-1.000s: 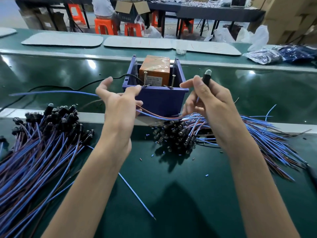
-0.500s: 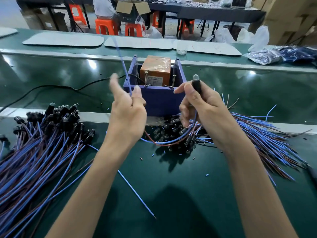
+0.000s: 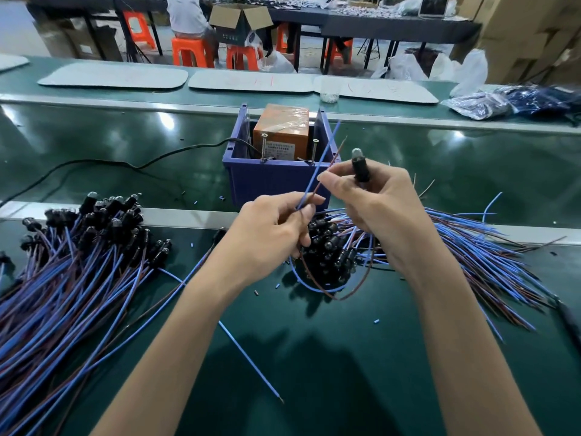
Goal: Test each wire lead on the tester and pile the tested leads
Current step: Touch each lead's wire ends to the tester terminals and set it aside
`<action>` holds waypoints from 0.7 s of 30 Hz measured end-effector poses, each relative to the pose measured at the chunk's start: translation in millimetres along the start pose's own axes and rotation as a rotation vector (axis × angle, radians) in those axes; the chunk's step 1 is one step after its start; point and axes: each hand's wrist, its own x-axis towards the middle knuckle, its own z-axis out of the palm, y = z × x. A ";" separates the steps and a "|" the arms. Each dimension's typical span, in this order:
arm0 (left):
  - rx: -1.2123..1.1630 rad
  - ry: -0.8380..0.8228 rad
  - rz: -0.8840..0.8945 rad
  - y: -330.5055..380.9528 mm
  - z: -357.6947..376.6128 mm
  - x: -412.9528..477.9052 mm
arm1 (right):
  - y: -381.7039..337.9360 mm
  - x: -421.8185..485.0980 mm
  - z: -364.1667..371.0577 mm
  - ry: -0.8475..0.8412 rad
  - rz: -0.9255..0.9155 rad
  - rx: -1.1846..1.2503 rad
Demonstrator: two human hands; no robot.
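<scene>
Head view: the left hand (image 3: 273,237) pinches the blue and brown tails of one wire lead (image 3: 315,171). The right hand (image 3: 380,209) grips its black lamp end (image 3: 358,168), just in front of the tester (image 3: 281,130) (orange box in a blue bin (image 3: 273,180), label too blurred to read). Piled leads (image 3: 78,272) lie on the counter (image 3: 314,357).

Your right grip (image 3: 386,209) is hiding where the lead (image 3: 318,166) is joining its black holder (image 3: 358,171); the left-edge pile (image 3: 63,278) is running out of frame.
</scene>
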 end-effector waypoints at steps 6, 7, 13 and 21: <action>0.070 -0.030 -0.017 2.7 1.7 -2.5 | 1.1 -0.3 1.7 -0.093 0.026 -0.021; 0.066 -0.025 -0.021 3.0 1.3 -2.7 | 1.6 -0.3 2.2 -0.100 0.026 -0.032; -0.005 -0.031 -0.073 6.2 -0.7 -4.2 | 4.2 -1.1 5.1 -0.132 0.017 -0.076; -0.064 -0.057 -0.067 3.3 -2.8 -4.1 | 8.0 -0.1 6.1 -0.123 0.065 -0.061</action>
